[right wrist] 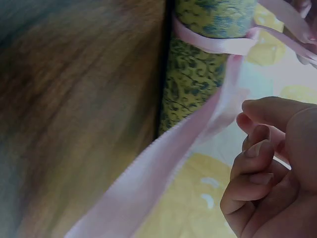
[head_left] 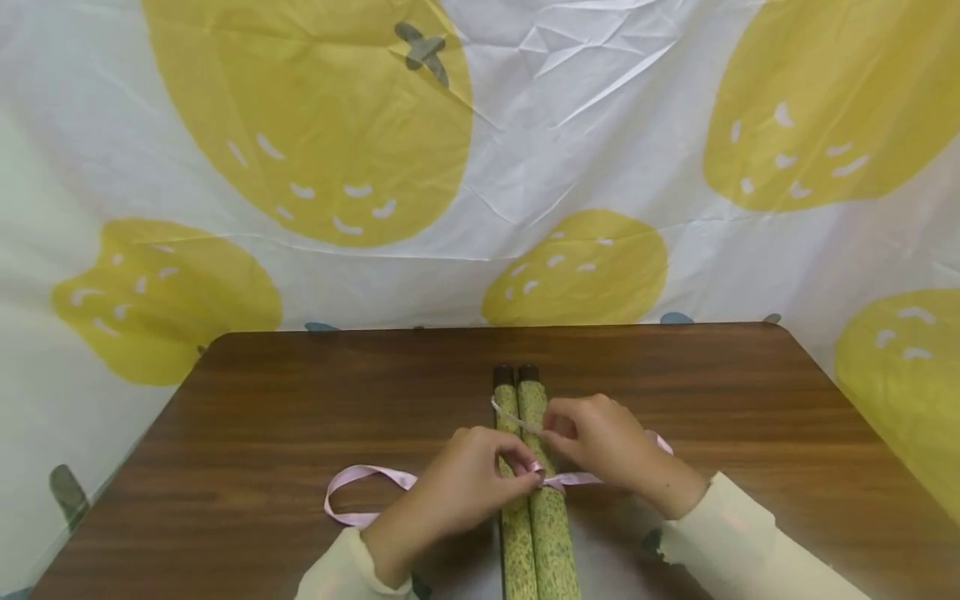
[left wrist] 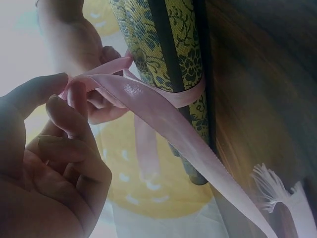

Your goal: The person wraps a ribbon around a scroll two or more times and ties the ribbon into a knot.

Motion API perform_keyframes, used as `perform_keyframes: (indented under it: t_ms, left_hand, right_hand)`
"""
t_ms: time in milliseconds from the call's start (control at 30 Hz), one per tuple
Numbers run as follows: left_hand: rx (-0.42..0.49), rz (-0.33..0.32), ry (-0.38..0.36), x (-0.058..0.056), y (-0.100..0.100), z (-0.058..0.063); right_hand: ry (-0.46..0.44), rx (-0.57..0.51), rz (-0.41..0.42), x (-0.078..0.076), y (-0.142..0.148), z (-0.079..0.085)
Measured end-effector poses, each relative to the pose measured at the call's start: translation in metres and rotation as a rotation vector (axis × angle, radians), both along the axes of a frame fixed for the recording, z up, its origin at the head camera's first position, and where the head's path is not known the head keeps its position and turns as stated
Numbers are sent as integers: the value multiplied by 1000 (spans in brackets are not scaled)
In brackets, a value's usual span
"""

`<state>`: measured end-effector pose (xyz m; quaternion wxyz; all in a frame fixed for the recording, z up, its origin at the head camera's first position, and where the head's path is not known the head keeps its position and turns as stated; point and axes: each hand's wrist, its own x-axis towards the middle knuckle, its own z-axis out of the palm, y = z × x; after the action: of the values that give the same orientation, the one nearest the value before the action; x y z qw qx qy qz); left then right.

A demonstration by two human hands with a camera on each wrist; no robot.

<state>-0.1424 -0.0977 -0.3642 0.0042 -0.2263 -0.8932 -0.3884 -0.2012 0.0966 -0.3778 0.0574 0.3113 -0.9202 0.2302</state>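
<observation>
The 2 patterned rolls [head_left: 553,533] lie side by side on the worktop [head_left: 337,375], probably so that the pink ribbon [left wrist: 148,109] can hold both together, while the left hand [head_left: 468,475] pinches it, perhaps for tension, and whether the curled right hand [head_left: 603,437] grips it, I cannot tell.

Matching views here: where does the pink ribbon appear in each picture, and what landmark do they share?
Head: the pink ribbon lies at the patterned rolls, lower centre, with a loop to their left.
Left wrist: the ribbon, pinched by the left hand, slants from left to bottom right.
Right wrist: the ribbon bands the top centre, its tail slanting lower left.
Shared landmark: those rolls.
</observation>
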Motion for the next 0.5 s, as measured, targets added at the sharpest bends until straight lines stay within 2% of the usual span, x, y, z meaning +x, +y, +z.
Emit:
perform_keyframes:
  t_ms: [200,333,500]
  left_hand:
    - [-21,0,-11,-1,-1,1]
    - [-13,-3,-14,-2,-1,2]
    - [-17,-4,-24,-1,-1,2]
  right_hand:
    - [44,-57,-8,10,7,7]
    - [3,-122,15,23,10,13]
    - [-63,-197,106,38,5,19]
